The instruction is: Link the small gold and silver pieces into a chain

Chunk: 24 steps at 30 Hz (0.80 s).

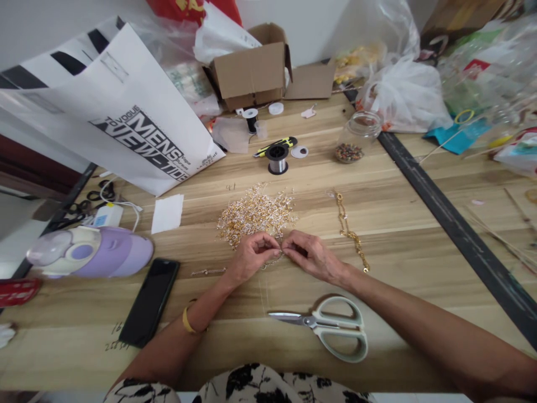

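"Location of the item?"

"The small chain (pixel 273 261) is at the fingertips, on the near side of the heap of gold and silver bits (pixel 255 212). A fine thread (pixel 265 294) trails nearer, toward the scissors (pixel 321 323)."

"Handling?"

"Judged very light and limp, with smooth, slippery links. The thread looks easy to kink or lose. Best gripped by an end link, between thumb and finger."

"Hands?"

"Almost meeting. Left hand (pixel 255 256): thumb and forefinger pinched at the chain. Right hand (pixel 312 254): likewise pinched, opposite. Which link or thread each grips is too small to tell."

"Nearby?"

"A gold chain (pixel 352 238) lies to the right, apart from both hands; a short chain (pixel 207 272) lies left, beside the left wrist."
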### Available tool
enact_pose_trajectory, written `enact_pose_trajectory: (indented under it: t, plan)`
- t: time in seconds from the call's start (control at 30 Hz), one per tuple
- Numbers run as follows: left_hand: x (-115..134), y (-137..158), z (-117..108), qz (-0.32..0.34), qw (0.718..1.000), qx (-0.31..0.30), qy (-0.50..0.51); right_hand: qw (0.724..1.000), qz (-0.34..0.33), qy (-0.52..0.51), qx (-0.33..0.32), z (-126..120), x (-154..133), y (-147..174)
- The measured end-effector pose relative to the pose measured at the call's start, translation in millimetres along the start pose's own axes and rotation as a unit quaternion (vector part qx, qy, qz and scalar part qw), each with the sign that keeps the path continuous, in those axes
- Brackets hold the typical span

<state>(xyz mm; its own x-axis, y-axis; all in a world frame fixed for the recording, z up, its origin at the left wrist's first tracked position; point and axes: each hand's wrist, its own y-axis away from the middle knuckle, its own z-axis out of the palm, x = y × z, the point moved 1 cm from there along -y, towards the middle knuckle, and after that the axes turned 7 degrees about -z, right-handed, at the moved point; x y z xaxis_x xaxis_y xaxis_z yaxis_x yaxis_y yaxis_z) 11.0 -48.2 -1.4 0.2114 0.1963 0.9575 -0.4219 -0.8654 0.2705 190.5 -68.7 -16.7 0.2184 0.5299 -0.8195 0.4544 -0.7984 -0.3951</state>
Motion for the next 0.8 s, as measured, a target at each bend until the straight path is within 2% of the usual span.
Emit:
enact_pose_trajectory:
  t: [0.67, 0.8]
  plan:
    - [1.7, 3.5, 1.4, 0.055, 0.994, 0.031, -0.084, 1.000, 0.005, 0.003, -0.007, -0.7, -0.6, 0.2]
    - [2.5, 4.6, 0.9, 0.080, 0.988, 0.056, -0.121, 1.000, 0.024, -0.007, -0.006, -2.1, -4.9, -0.5]
